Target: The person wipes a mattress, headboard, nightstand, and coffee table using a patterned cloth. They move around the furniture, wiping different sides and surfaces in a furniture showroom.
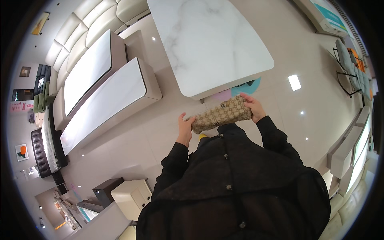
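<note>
A folded brown-and-tan patterned cloth [226, 113] is stretched in the air in front of my body. It carries pale flower shapes and dark letter-like marks. My left hand [185, 128] pinches its left end, thumb lying over the top edge. At the opposite end, my right hand [255, 108] grips the upper corner with thumb and fingers. The cloth slopes, its right end farther from my body than its left. Just beyond it stands a white marble-look table [219, 45] with rounded corners. Whatever lies behind the cloth is hidden.
Two low white-topped tables [105, 103] stand at left, by a cream leather sofa [99, 24]. A grey cushioned chair [354, 70] is at right. Behind me on the left are a cream cabinet [130, 195] and a dark box-shaped cabinet [106, 190]. Glossy tiles [279, 99] cover the floor.
</note>
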`<action>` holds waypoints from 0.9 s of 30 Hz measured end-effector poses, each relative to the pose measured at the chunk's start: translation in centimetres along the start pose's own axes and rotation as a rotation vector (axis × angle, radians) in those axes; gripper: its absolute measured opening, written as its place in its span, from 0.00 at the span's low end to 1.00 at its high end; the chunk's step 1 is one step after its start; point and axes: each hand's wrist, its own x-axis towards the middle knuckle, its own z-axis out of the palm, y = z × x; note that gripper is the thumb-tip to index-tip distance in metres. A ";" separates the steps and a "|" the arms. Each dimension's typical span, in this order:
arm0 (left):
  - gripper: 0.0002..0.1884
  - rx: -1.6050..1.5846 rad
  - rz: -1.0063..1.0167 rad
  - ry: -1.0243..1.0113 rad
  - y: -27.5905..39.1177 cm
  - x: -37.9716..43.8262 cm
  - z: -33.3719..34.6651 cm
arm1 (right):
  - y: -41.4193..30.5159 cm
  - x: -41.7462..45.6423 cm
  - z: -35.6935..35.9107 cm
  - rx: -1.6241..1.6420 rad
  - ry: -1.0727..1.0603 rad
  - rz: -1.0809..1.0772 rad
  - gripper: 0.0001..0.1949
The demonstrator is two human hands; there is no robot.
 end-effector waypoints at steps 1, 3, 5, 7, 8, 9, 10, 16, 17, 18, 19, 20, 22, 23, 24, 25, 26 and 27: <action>0.35 0.026 -0.008 -0.078 -0.9 0.9 -1.0 | 0.1 0.3 0.1 0.007 -0.002 0.020 0.25; 0.36 0.070 -0.032 -0.248 -1.4 2.1 -1.6 | -0.1 1.0 -0.7 0.047 -0.008 0.054 0.23; 0.35 0.118 -0.019 -0.279 -1.5 1.9 -0.2 | -0.6 2.0 -2.1 0.020 -0.007 0.077 0.24; 0.36 0.142 0.010 -0.304 -0.8 1.3 1.5 | -1.4 3.2 -3.0 0.024 -0.010 0.088 0.23; 0.37 0.144 0.030 -0.318 -0.6 1.4 2.1 | -1.8 3.8 -3.4 0.025 -0.012 0.092 0.23; 0.38 0.147 0.052 -0.331 -0.5 1.6 2.6 | -2.1 4.5 -3.6 0.012 -0.010 0.108 0.23; 0.38 0.160 0.049 -0.337 -0.3 1.8 3.2 | -2.4 5.3 -3.7 -0.002 -0.008 0.123 0.23; 0.37 0.257 0.109 -0.333 -0.8 4.4 3.8 | -2.7 9.4 -4.2 -0.075 0.044 0.131 0.22; 0.36 0.252 0.085 -0.335 -0.5 5.1 4.0 | -2.9 10.1 -4.1 -0.104 0.073 0.116 0.21; 0.35 0.249 0.058 -0.335 0.3 5.5 4.3 | -3.3 10.5 -3.7 -0.061 0.072 0.146 0.21; 0.34 0.259 0.044 -0.334 1.0 5.9 4.6 | -3.8 10.9 -3.5 -0.018 0.071 0.174 0.21; 0.33 0.268 0.029 -0.334 1.8 6.3 4.8 | -4.3 11.2 -3.1 0.025 0.071 0.202 0.21; 0.31 0.251 -0.010 -0.324 3.1 6.7 4.7 | -5.2 11.3 -2.4 0.098 0.047 0.231 0.20; 0.31 0.224 -0.037 -0.313 3.5 7.0 4.3 | -5.3 11.2 -2.3 0.135 0.035 0.246 0.20; 0.30 0.189 -0.061 -0.304 4.3 7.5 4.7 | -5.5 11.4 -1.9 0.059 0.089 0.183 0.18; 0.30 0.165 -0.077 -0.304 5.1 7.9 4.8 | -6.0 11.6 -1.7 0.062 0.097 0.217 0.19; 0.30 0.141 -0.092 -0.304 6.0 8.1 4.9 | -6.6 11.9 -1.7 0.065 0.106 0.253 0.19; 0.30 0.121 -0.115 -0.302 6.3 8.2 4.5 | -6.8 11.7 -1.2 0.072 0.118 0.294 0.20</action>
